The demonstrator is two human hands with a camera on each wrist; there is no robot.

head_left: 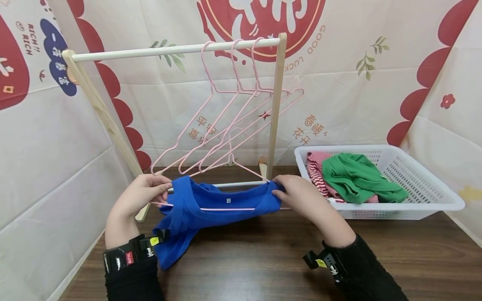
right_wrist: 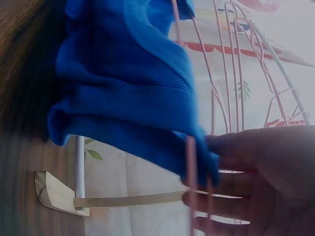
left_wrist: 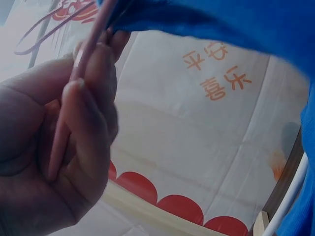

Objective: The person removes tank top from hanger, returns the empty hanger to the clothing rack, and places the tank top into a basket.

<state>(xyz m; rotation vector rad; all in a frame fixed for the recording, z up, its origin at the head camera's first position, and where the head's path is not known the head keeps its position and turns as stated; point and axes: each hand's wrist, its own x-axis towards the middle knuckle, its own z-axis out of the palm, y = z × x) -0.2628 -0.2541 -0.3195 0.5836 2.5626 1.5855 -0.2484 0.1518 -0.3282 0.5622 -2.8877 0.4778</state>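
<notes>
A blue shirt (head_left: 222, 217) with a wide neckline hangs on a pink hanger (head_left: 227, 209) above the table. The hanger's bottom bar shows through the neck opening, and its hook points up. My left hand (head_left: 137, 196) grips the hanger's left end; in the left wrist view, fingers curl round the pink hanger (left_wrist: 61, 130) beside the blue shirt (left_wrist: 236, 22). My right hand (head_left: 301, 194) pinches the shirt's right shoulder. In the right wrist view, the hanger's end pokes out of the blue shirt (right_wrist: 123, 108) by the fingers (right_wrist: 231, 184).
A wooden rack with a white rail (head_left: 143, 53) stands behind, with three bare pink hangers (head_left: 207, 98) near its right post (head_left: 278, 104). At the right, a white basket (head_left: 418, 184) holds a green garment (head_left: 357, 177) and pink and striped clothes. The brown table (head_left: 248, 259) lies underneath.
</notes>
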